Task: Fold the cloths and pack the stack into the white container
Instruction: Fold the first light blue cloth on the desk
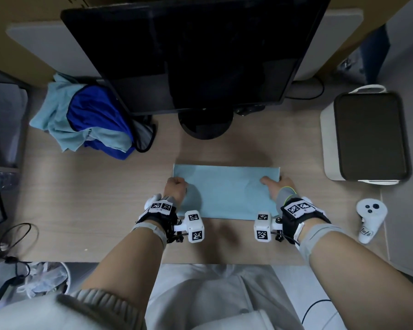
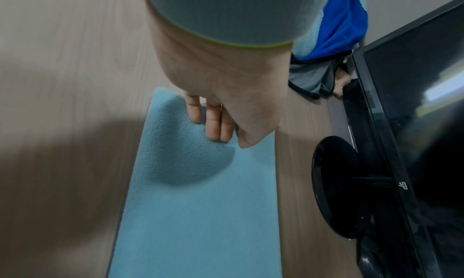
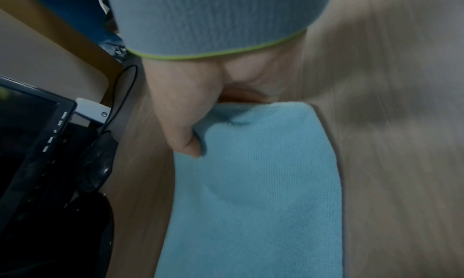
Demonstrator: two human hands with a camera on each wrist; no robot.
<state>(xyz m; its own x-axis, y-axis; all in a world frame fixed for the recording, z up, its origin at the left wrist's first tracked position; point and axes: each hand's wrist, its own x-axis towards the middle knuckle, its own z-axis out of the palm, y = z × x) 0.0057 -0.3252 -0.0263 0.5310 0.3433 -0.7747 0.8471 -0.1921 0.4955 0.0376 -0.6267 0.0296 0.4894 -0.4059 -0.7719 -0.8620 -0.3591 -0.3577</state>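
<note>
**Two hands on a blue cloth**

A soft light-blue cloth (image 1: 227, 191), folded into a long flat shape, lies on the pale wooden worktop (image 1: 93, 198) in front of the black screen (image 1: 188, 55). The left hand (image 1: 175, 190) curls round its left end. The right hand (image 1: 275, 188) pinches its right end. The white box with a dark inside (image 1: 367, 136) stands well off to the right. A messy pile of blue cloths (image 1: 86, 120) sits far left.

The wooden desk (image 1: 105, 198) bears a folded light-blue cloth (image 1: 227, 191), a cloth heap (image 1: 86, 120), a monitor (image 1: 200, 55), a white container (image 1: 367, 136) and a controller (image 1: 370, 217)
</note>
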